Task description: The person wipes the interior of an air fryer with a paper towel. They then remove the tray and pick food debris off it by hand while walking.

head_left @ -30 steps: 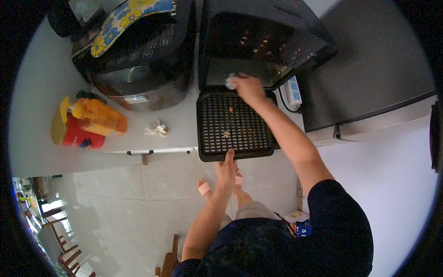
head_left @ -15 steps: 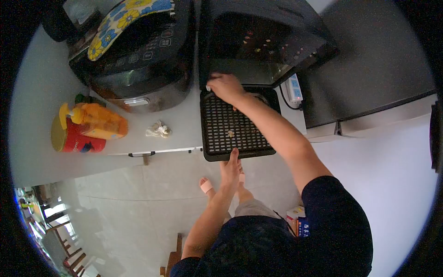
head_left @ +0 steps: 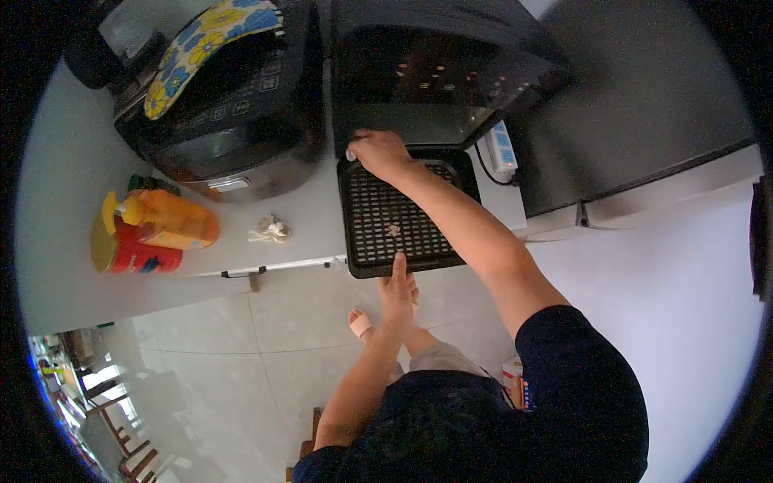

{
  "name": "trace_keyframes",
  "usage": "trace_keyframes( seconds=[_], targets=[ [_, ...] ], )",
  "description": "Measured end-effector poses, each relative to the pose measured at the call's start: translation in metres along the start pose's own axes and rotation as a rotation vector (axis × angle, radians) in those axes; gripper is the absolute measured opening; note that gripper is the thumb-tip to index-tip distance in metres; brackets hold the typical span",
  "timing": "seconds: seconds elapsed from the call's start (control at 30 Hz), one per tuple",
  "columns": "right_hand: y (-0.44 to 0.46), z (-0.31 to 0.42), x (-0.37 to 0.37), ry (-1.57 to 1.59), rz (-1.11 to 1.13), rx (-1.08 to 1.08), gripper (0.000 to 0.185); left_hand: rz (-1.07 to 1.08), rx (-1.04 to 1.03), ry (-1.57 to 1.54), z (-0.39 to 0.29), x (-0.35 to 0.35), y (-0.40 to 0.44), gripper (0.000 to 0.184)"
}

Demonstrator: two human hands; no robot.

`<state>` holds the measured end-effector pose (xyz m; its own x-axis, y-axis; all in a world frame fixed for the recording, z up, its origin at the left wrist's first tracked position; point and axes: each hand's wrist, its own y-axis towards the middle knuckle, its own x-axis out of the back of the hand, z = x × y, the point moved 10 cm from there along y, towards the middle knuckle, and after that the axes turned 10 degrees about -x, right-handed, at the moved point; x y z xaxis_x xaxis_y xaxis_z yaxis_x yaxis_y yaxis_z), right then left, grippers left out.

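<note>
My left hand [head_left: 397, 294] grips the front rim of a black slotted tray [head_left: 374, 201], thumb on top and fingers beneath. At the tray's back left corner is my right hand [head_left: 380, 153], closed, with a small white wad, apparently tissue [head_left: 351, 155], showing at its fingertips. My right forearm hides part of the tray's right side. A small pale brown scrap [head_left: 393, 230] lies on the slots near the front. Behind the tray stands a glossy black appliance [head_left: 435, 48].
Left on the white counter [head_left: 310, 233] sit a crumpled tissue [head_left: 270, 229], an orange pump bottle [head_left: 173, 217], a red can [head_left: 133, 251] and a black cooker [head_left: 241, 145] with a flowered cloth [head_left: 209, 44]. A white power strip [head_left: 501, 153] lies right of the appliance.
The view has shifted slightly, so most things sit a little further left. My right hand remains at the tray's back left corner; my left hand keeps its grip on the front rim.
</note>
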<state>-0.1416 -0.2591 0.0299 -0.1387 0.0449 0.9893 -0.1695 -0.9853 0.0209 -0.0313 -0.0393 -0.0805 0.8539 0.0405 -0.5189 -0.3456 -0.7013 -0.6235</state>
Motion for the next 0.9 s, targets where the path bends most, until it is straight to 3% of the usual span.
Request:
trace_keyframes(
  seconds=[0.07, 0.13, 0.2, 0.23, 0.27, 0.37, 0.43, 0.63, 0.7, 0.77, 0.83, 0.9],
  targets=[
    [-0.014, -0.019, 0.007, 0.01, -0.037, -0.024, 0.021, -0.077, 0.052, 0.08, -0.002, 0.005, -0.003, 0.037],
    [-0.031, -0.063, 0.017, 0.09, -0.086, -0.104, 0.025, -0.019, 0.02, 0.063, -0.005, 0.002, -0.001, 0.036],
    [-0.046, -0.126, 0.008, -0.155, -0.014, -0.225, 0.025, -0.016, -0.011, 0.066, -0.005, 0.001, 0.001, 0.036],
    [-0.056, -0.172, 0.006, 0.121, -0.044, -0.371, 0.021, -0.023, -0.009, 0.064, -0.005, 0.003, -0.002, 0.036],
    [-0.063, -0.163, 0.019, -0.295, 0.045, -0.282, 0.017, -0.033, -0.019, 0.069, -0.007, 0.004, -0.001, 0.039],
    [-0.046, -0.153, 0.004, -0.311, 0.05, -0.435, 0.014, -0.026, -0.017, 0.104, -0.004, 0.008, 0.003, 0.043],
    [-0.036, -0.088, 0.005, -0.254, 0.038, -0.22, 0.017, -0.006, -0.013, 0.135, 0.0, 0.005, 0.011, 0.043],
    [-0.053, -0.137, 0.024, -0.13, 0.02, -0.178, 0.014, 0.012, 0.047, 0.073, -0.001, 0.001, 0.002, 0.043],
    [-0.051, -0.137, 0.023, -0.22, 0.059, -0.319, 0.01, 0.022, 0.064, 0.065, 0.0, 0.001, -0.002, 0.044],
    [-0.033, -0.108, 0.004, -0.225, 0.124, -0.249, 0.01, 0.145, 0.08, 0.11, 0.004, -0.008, -0.004, 0.046],
    [-0.011, -0.05, -0.009, -0.047, -0.039, -0.07, 0.014, 0.089, 0.104, 0.188, 0.008, -0.005, -0.005, 0.047],
    [0.004, -0.01, -0.011, -0.108, 0.064, -0.053, 0.019, 0.071, 0.114, 0.204, 0.013, -0.001, -0.003, 0.048]
  ],
)
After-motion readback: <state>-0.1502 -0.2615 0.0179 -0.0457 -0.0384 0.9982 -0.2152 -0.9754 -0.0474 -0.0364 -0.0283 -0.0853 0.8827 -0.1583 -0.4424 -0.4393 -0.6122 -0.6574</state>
